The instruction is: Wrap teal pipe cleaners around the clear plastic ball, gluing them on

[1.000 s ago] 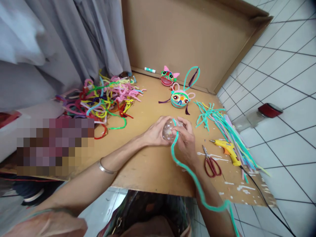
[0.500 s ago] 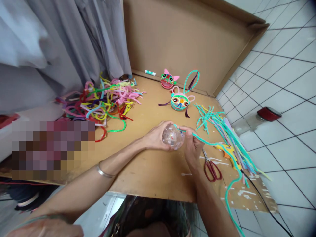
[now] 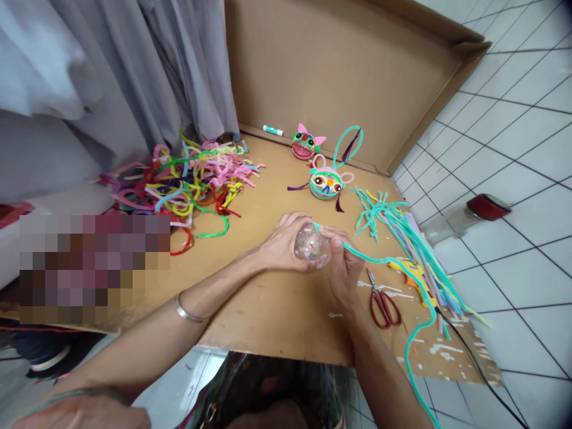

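Wrapped around a clear plastic ball (image 3: pixel 311 247) is my left hand (image 3: pixel 283 241), its fingers over the ball's left side and top. My right hand (image 3: pixel 346 259) pinches a long turquoise pipe cleaner (image 3: pixel 374 260) against the ball's upper right. From there the pipe cleaner runs right, over a yellow glue gun (image 3: pixel 413 277), and hangs off the table's front edge. Red-handled scissors (image 3: pixel 383 305) lie just right of my right wrist. Behind the ball stands a decorated ball with a face (image 3: pixel 328 183), pink ears and a turquoise loop.
A tangle of coloured pipe cleaners (image 3: pixel 192 179) covers the table's left. Straight ones (image 3: pixel 402 229) lie at right, near a jar with a red lid (image 3: pixel 488 210). A second face ball (image 3: pixel 305 145) and a glue stick (image 3: pixel 273 130) stand by the cardboard wall (image 3: pixel 330 71). A black cord (image 3: pixel 485 369) crosses the right corner.
My right hand has shifted slightly left, closer against the ball, with the pipe cleaner still pinched. The left hand's fingers have risen a little over the ball's top.
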A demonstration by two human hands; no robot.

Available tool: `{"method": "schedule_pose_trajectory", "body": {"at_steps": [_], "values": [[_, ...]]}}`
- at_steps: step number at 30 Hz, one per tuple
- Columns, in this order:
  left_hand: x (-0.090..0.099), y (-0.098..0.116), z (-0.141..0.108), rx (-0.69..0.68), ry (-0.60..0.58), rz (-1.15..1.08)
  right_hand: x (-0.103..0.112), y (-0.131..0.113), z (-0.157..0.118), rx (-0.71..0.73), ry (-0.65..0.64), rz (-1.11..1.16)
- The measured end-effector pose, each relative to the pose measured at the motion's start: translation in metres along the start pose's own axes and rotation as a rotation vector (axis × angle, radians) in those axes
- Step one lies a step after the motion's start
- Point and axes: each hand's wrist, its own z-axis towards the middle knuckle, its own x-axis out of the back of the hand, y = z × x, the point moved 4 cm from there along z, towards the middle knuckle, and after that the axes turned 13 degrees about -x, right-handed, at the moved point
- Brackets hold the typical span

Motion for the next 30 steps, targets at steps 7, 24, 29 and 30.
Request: {"method": "schedule_pose_trajectory", "body": {"at_steps": [7, 24, 29, 30], "values": [[-0.0025, -0.0034, -0.0027, -0.060, 0.047, 0.002, -0.0015, -0.0014, 0.0007, -0.043, -0.014, 0.059], [-0.0002, -0.0004, -0.0028, 0.006, 0.032, -0.037, -0.0014, 0.0028, 0.0021, -0.075, -0.031, 0.055], [0.0012, 0.0001, -0.0020, 0.002, 0.000, -0.011, -0.0010, 0.0016, 0.0011, -0.134, 0.007, 0.073], [0.0011, 0.0002, -0.0016, -0.009, 0.000, -0.005, -0.0010, 0.0012, 0.0008, -0.134, 0.014, 0.072]]}}
